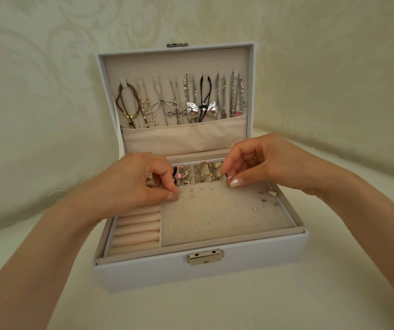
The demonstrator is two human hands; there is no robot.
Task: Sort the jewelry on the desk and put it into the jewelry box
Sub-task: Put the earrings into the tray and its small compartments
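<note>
The white jewelry box (250,263) stands open on the cream counter (215,310), lid upright at the far side with necklaces (181,101) hung inside it. The left grip (143,182) is curled, thumb and forefinger pinching a small stud (180,193) at the far left corner of the perforated earring pad (215,217). The right grip (267,163) hovers curled over the pad's far right edge; whether it grasps anything I cannot tell. Ring rolls (136,232) lie left of the pad, gold hoops (205,172) in far compartments.
</note>
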